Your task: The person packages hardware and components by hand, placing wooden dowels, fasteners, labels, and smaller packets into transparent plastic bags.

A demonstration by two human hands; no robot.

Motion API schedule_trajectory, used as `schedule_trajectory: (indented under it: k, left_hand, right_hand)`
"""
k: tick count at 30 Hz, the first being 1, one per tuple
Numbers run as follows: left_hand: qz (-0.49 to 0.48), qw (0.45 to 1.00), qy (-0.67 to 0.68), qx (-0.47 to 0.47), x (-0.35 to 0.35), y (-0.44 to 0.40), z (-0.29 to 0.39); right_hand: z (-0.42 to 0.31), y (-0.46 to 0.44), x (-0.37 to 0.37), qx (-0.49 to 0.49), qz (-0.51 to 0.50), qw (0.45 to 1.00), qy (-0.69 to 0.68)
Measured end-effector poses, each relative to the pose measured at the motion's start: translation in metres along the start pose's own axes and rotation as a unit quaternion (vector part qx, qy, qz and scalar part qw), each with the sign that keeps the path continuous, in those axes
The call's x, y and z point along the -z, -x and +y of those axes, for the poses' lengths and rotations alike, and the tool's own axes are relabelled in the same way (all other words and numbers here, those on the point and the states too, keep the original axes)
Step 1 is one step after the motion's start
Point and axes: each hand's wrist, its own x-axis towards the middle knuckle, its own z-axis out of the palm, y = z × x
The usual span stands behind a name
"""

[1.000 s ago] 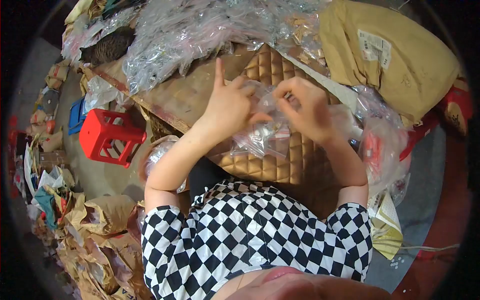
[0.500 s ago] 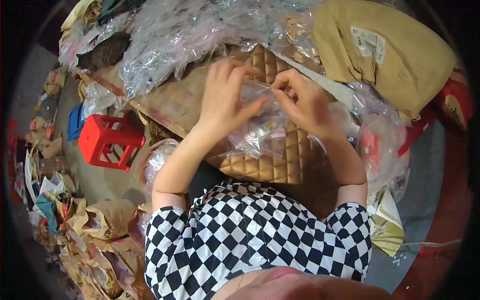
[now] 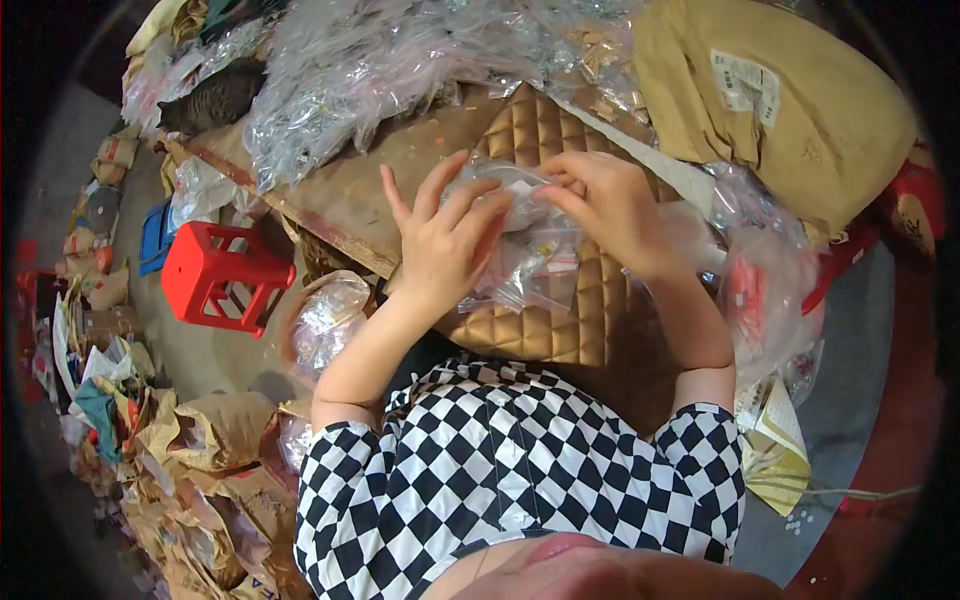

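Observation:
A clear plastic bag (image 3: 520,185) is stretched between my two hands, above a brown quilted mat (image 3: 550,335). My right hand (image 3: 605,205) pinches its upper right edge with thumb and forefinger. At the bag's left side is my left hand (image 3: 450,240), its thumb and forefinger close together at the plastic and its other fingers spread. What lies inside the bag is too small to make out. Just below, several small clear packets (image 3: 525,270) with reddish strips rest on the mat.
A large heap of clear packets (image 3: 370,70) covers the back of the table. A yellow-brown sack (image 3: 780,130) stands back right, above clear bags with red contents (image 3: 755,290). Left are a cat (image 3: 215,98), a red stool (image 3: 220,280) and brown paper bags (image 3: 220,430).
My left hand was raised and open at the bag's left; it has come down and closed in on the plastic. My right hand has stayed at the upper right edge.

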Motion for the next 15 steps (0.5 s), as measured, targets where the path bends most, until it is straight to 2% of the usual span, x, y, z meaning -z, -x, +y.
schedule_trajectory:
  k: [3,6,8,9,11,15]
  left_hand:
    - [0.016,1.000,0.001,0.011,-0.005,0.007,-0.003]
    - [-0.007,0.999,0.033,0.009,-0.006,0.008,-0.001]
    - [-0.037,0.993,0.114,0.021,-0.009,0.005,-0.002]
    - [-0.035,0.993,0.113,0.023,-0.011,0.004,-0.004]
    - [-0.155,0.981,0.113,-0.026,-0.016,0.000,-0.010]
    - [-0.140,0.981,0.126,-0.050,-0.018,-0.009,-0.012]
  right_hand:
    - [-0.001,-0.001,-0.001,0.008,0.009,1.000,-0.002]
    - [-0.003,-0.002,-0.002,0.027,0.017,0.999,0.004]
    - [-0.003,-0.003,-0.002,0.114,0.054,0.991,0.043]
    - [-0.005,-0.002,-0.004,0.115,0.053,0.991,0.043]
    - [-0.012,0.004,-0.008,0.187,0.059,0.978,0.074]
    - [-0.012,0.006,-0.007,0.179,0.039,0.982,0.053]
